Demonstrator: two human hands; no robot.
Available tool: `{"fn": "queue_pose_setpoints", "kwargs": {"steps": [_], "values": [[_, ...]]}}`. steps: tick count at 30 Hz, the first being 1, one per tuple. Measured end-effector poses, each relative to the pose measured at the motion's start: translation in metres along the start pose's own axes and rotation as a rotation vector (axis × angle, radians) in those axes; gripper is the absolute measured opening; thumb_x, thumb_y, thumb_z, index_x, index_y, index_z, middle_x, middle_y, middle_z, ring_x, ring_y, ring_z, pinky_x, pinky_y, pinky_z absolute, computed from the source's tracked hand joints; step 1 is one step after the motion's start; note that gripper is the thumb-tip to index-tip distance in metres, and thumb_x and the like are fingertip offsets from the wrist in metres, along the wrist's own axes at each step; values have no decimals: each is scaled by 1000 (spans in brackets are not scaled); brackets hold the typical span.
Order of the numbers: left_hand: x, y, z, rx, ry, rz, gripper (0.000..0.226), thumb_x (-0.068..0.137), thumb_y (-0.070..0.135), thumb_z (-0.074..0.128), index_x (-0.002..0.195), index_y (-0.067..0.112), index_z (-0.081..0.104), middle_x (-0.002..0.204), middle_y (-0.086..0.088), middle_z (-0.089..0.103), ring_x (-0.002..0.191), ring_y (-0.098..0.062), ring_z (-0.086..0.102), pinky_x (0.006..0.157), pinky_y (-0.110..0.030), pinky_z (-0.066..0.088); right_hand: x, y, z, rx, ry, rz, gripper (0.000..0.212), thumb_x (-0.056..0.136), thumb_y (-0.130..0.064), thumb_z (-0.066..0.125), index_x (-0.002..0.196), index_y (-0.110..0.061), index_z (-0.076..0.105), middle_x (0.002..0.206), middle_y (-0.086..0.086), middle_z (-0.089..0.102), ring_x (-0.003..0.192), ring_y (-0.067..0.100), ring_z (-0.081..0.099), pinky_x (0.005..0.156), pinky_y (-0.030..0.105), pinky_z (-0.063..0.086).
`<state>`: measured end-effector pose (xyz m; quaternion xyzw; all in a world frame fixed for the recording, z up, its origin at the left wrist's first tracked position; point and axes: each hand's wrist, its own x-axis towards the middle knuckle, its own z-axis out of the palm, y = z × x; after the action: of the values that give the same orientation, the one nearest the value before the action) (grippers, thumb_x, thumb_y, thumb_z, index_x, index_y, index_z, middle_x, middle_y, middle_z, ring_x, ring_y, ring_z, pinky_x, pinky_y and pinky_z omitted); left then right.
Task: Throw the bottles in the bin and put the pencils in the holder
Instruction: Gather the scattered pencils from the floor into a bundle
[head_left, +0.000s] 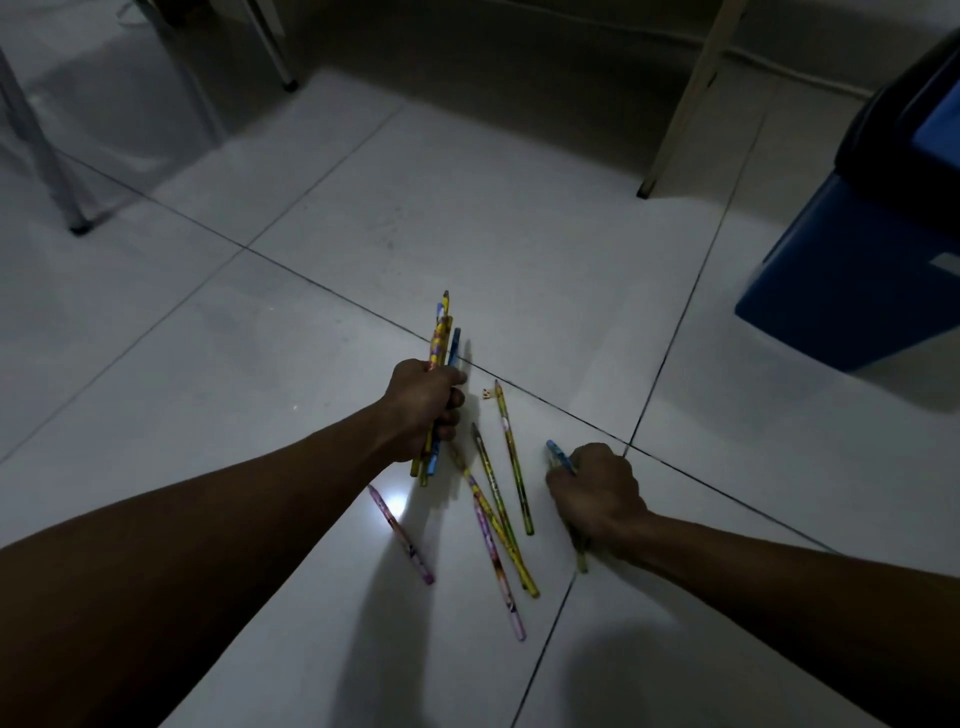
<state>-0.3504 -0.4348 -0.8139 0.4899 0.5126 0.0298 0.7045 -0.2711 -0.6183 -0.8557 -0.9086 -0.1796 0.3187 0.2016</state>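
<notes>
My left hand (425, 408) is closed around a bundle of patterned pencils (440, 332), yellow and blue, whose tips stick out above the fist. My right hand (597, 493) is closed on a blue pencil (558, 453), and a second pencil end pokes out below the fist. Several loose pencils lie on the white tiled floor between my hands: a yellow-green one (513, 457), a crossed pair (496, 525), a pink one (500, 571), and another pink one (401, 535) to the left. A blue bin (852, 270) with a black lid stands at the right. No bottle or holder is in view.
Metal furniture legs (78, 228) stand at the far left and a cream table leg (675, 104) at the back right. A tiny pale scrap (487, 393) lies beside the pencils. The room is dim, with a light glare (393, 503) on the tile.
</notes>
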Motion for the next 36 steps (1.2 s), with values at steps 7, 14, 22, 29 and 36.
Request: {"fn": "queue_pose_setpoints", "kwargs": {"steps": [7, 14, 22, 29, 36], "values": [[5, 5, -9, -31, 107, 60, 5, 92, 10, 53, 87, 7, 53, 58, -5, 39, 36, -11, 33, 34, -19, 30, 13, -23, -9, 228, 68, -46, 27, 99, -27, 35, 95, -7, 53, 92, 13, 65, 84, 31, 63, 74, 37, 50], [-4, -7, -29, -51, 159, 66, 23, 91, 18, 62, 76, 11, 46, 52, -3, 37, 31, -9, 31, 34, -17, 30, 23, -38, 6, 152, 0, -64, 33, 87, -44, 62, 86, -11, 56, 77, 2, 56, 74, 23, 57, 60, 28, 40], [-14, -20, -63, -46, 278, 32, 21, 90, 19, 62, 81, 9, 47, 56, -5, 39, 30, -9, 33, 33, -18, 32, 30, -41, 17, -80, -15, -108, 30, 87, -42, 64, 90, -15, 53, 89, 5, 59, 83, 25, 60, 65, 31, 45], [-27, -44, -74, 110, 365, -24, 28, 82, 20, 72, 79, 6, 47, 56, -11, 45, 30, -14, 38, 33, -17, 33, 18, -34, 6, 38, -5, -202, 30, 98, -31, 38, 99, -6, 54, 92, 15, 66, 86, 34, 63, 77, 40, 52], [-57, -97, -65, 416, 508, -181, 45, 51, 34, 91, 66, 2, 63, 50, -11, 63, 33, -18, 53, 31, -18, 38, 10, -32, 3, 380, -194, -74, 18, 102, -23, 32, 107, -8, 41, 72, 17, 55, 57, 28, 55, 50, 34, 48]]}}
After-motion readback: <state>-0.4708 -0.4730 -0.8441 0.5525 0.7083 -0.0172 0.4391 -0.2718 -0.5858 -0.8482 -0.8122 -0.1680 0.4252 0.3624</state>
